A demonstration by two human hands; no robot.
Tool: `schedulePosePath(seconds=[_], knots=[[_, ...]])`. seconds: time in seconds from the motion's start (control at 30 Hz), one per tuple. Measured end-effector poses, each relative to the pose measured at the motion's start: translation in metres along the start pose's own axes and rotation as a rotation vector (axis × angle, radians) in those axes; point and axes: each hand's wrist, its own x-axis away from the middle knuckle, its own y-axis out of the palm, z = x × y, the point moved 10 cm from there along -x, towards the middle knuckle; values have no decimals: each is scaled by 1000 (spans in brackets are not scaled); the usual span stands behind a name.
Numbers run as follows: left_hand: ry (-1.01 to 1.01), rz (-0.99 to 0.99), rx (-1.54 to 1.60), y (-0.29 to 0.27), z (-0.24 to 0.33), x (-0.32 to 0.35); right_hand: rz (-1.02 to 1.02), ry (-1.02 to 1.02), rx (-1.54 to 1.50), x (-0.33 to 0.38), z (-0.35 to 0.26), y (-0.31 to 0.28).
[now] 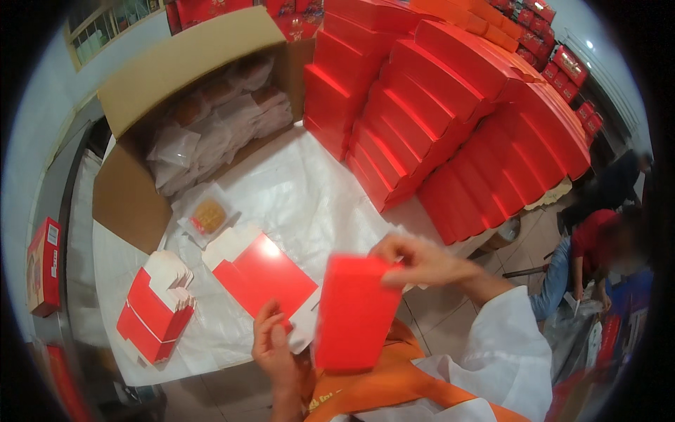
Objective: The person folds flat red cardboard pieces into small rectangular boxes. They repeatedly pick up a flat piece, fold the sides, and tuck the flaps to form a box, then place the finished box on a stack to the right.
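My right hand [415, 261] pinches the top edge of a red cardboard box [357, 313], held upright in front of my orange apron. Beside its lower left, my left hand [275, 344] is raised with loosely bent fingers apart, close to a white flap; I see nothing gripped in it. A flat red carton blank [266, 274] with white flaps lies on the white-covered table, just beyond the left hand. Farther left rests a stack of folded red and white carton blanks [156, 309]. A wrapped round pastry [209, 214] lies behind the flat blank.
An open brown carton [130, 204] full of wrapped pastries stands at the back left. Tall stacks of red boxes [436, 105] fill the back right of the white sheet [302, 176]. At far right a person in a red top [590, 239] sits low. A red package [44, 267] stands at far left.
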Motion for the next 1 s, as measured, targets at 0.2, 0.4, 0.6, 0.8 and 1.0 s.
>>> schedulePosePath(seconds=[0.2,0.4,0.6,0.8,1.0], knots=[[-200,58,106,-18,-32,5,466,-184,-639,46,-10,-73],[-119,-55,40,-16,-45,12,803,-67,-1056,111,131,-52],[-205,-24,-42,-12,-54,12,1136,-131,-1271,134,216,-36],[-137,50,-109,-26,-51,3,999,223,-1084,122,227,-38],[165,194,-574,-63,-51,-28,833,77,-174,91,173,-11]])
